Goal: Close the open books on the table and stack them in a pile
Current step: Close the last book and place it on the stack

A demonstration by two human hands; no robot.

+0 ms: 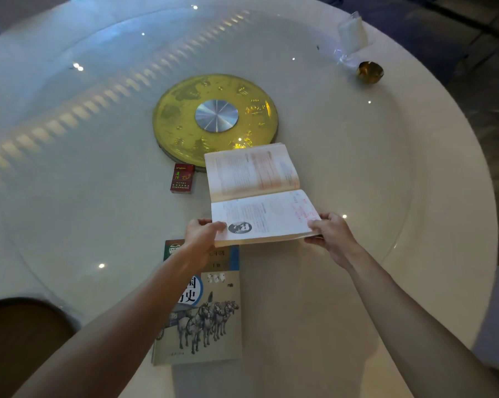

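Observation:
An open book (257, 193) with printed pages lies past the middle of the round white table (343, 311), its near half lifted a little. My left hand (201, 235) grips the near left corner of that book. My right hand (333, 234) grips its near right corner, fingers under the pages. Closer to me lies a closed book (208, 320) with horses and a chariot on its cover, flat on the table. My left forearm crosses over the closed book's upper left part.
A red cigarette pack (182, 178) lies left of the open book. A round gold disc (185, 116) with a silver hub sits at the table's centre. A small gold bowl (370, 71) and a clear plastic bag (351, 31) are at the far right. A brown chair (21, 340) is at lower left.

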